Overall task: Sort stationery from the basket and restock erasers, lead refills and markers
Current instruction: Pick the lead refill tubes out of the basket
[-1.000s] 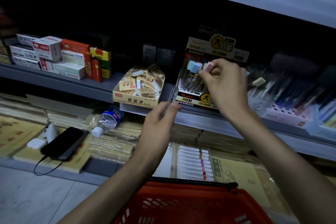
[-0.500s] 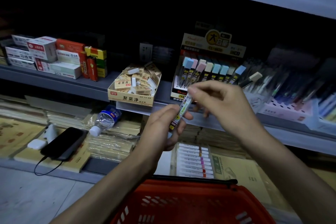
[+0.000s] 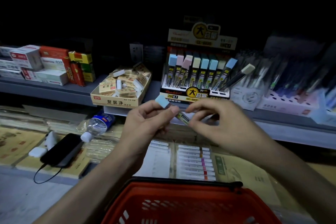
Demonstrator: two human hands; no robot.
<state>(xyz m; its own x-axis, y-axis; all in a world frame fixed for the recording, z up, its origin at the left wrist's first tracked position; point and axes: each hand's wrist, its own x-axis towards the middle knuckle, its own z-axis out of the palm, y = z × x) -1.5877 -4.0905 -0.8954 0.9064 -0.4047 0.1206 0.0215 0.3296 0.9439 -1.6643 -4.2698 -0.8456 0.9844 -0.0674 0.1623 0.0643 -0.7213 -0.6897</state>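
A lead refill tube (image 3: 182, 116) with a pale blue cap (image 3: 162, 101) lies between both hands, in front of the shelf edge. My left hand (image 3: 147, 123) grips its capped end with thumb and fingers. My right hand (image 3: 216, 123) pinches the clear lower end. Behind them on the shelf stands the lead refill display box (image 3: 195, 85), filled with several pastel-capped tubes. To its left sits an open yellow eraser box (image 3: 116, 100) with several wrapped erasers. The red basket (image 3: 183, 203) is at the bottom, its inside mostly out of view.
Stacked small boxes (image 3: 45, 65) stand at the shelf's left; pens in trays (image 3: 291, 85) fill the right. On the lower shelf lie a water bottle (image 3: 96, 125), a black phone with a cable (image 3: 61, 151), marker sets (image 3: 194, 162) and paper packs.
The tube has turned from near upright to slanting with its blue cap up-left. My left hand now grips the capped end, and my right hand has slid to the lower end.
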